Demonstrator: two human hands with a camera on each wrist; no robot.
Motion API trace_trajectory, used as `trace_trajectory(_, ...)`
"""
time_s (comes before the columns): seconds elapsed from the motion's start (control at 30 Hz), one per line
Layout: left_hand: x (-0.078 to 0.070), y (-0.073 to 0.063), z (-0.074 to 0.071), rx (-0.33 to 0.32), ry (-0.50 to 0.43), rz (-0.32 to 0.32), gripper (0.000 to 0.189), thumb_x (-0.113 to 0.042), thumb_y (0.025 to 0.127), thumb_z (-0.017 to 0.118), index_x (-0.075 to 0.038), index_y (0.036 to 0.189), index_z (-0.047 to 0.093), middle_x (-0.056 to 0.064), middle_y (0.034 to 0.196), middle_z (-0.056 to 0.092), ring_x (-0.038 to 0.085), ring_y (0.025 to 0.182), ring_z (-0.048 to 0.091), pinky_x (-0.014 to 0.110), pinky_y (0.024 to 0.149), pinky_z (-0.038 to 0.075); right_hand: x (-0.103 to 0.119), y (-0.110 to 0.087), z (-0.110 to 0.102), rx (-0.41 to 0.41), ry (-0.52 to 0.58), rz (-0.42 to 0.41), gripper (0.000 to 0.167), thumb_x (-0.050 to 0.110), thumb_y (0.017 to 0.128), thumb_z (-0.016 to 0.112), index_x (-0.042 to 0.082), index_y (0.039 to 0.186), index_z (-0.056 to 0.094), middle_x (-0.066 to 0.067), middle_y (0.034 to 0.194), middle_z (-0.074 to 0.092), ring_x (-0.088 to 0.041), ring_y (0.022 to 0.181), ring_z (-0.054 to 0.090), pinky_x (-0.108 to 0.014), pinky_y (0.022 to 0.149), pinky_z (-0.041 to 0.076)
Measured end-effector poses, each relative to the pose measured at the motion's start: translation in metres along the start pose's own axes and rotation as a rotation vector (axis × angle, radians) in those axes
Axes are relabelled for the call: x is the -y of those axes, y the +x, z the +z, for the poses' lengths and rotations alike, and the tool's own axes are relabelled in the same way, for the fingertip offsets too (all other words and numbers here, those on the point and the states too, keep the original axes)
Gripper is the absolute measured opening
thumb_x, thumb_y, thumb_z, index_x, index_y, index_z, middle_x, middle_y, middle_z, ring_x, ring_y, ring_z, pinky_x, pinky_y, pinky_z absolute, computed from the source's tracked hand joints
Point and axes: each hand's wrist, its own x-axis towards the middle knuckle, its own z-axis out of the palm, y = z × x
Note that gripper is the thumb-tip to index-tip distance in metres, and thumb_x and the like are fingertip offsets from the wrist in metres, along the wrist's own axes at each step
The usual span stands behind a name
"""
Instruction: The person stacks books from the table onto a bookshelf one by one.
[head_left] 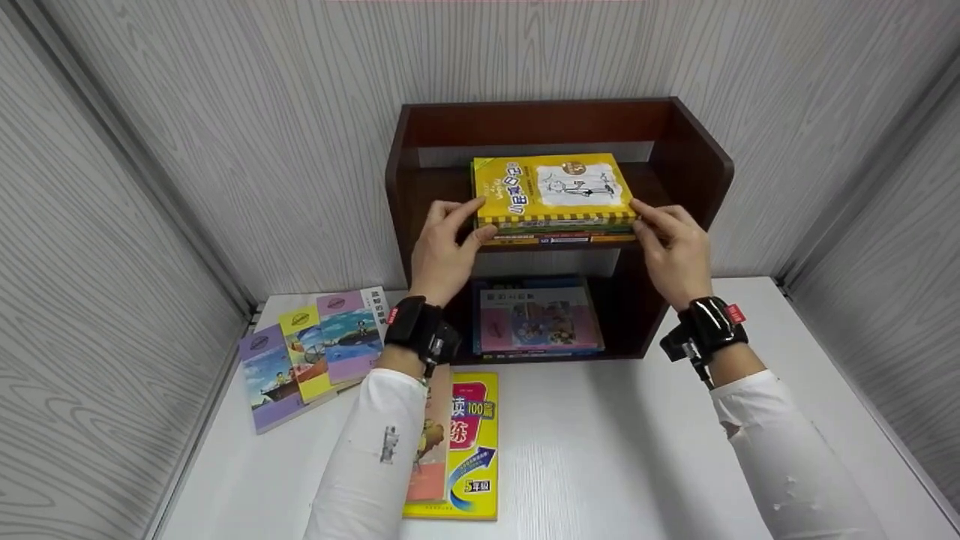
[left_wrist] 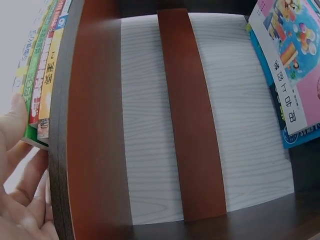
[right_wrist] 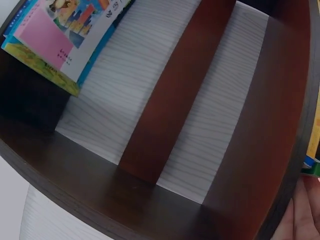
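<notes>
Left hand grips the near-left corner of the yellow paperback with a cartoon drawing on its cover: thumb pressed against the front edges of the stack, fingers curled over the top. Right hand holds the near-right corner in mirror fashion, fingertips on the cover's edge. Both hands grasp; neither is released.

The book lies flat on top of a short stack of thin books on the upper shelf of the dark-brown wooden two-tier bookshelf. From the left hand it lies toward 2 o'clock, from the right hand toward 10 o'clock. Its long axis runs left to right, 9 to 3 o'clock, parallel to the shelf front. The hands stand equally near, one at each end.

Nearer the person, on the white bench, a yellow workbook with red lettering lies at 6 o'clock of the shelf, partly under the left sleeve. A fanned row of purple and yellow picture books lies at 8 o'clock. On the lower shelf rests a pink-covered book on blue ones.

Hidden: the far edge of the stack is in shadow. The wrist views show only fingertips at the frame edge, so finger contact under the book cannot be confirmed. Titles are too small to read reliably.
</notes>
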Motion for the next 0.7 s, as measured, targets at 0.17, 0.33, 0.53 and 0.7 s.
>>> trace_trajectory(0.17,0.002,-0.0004,-0.0036,0.031,-0.005,-0.007,0.056,-0.041,0.102,0.066,-0.021,0.154,0.057,0.009,0.15,0.051,0.027,0.134,0.055,0.043,0.104,0.048,-0.0003,-0.0018,0.0003,0.009,-0.019,0.031,0.031,0.009,0.102,0.069,0.01,0.133,0.075,-0.017,0.115,0.07,-0.014,0.1,0.067,-0.011,0.084,0.047)
trace_trajectory(0.33,0.0034,0.0001,-0.0055,0.047,-0.011,-0.008,0.057,-0.039,0.102,0.066,-0.022,0.155,0.056,0.009,0.149,0.054,0.027,0.134,0.056,0.044,0.107,0.048,-0.0019,-0.0024,0.0006,-0.014,-0.005,0.007,0.031,0.005,0.099,0.073,0.011,0.129,0.076,-0.017,0.102,0.07,0.002,0.089,0.06,-0.009,0.08,0.046)
trace_trajectory(0.53,0.0052,0.0012,-0.0033,0.028,-0.006,0.02,0.055,-0.039,0.102,0.065,-0.021,0.154,0.057,0.01,0.141,0.058,0.028,0.126,0.059,0.04,0.097,0.048,-0.0021,-0.0031,0.0009,-0.029,0.022,0.002,0.031,0.004,0.098,0.074,0.01,0.128,0.077,-0.016,0.103,0.071,0.001,0.093,0.063,-0.008,0.083,0.048)
trace_trajectory(0.7,0.01,-0.0001,0.0012,-0.022,0.038,0.089,0.053,-0.037,0.103,0.064,-0.018,0.152,0.058,0.013,0.123,0.062,0.03,0.099,0.059,0.035,0.077,0.037,0.0001,-0.0033,0.0012,-0.014,0.017,0.018,0.03,0.004,0.099,0.072,0.008,0.129,0.076,-0.016,0.109,0.071,-0.02,0.1,0.07,-0.009,0.084,0.047)
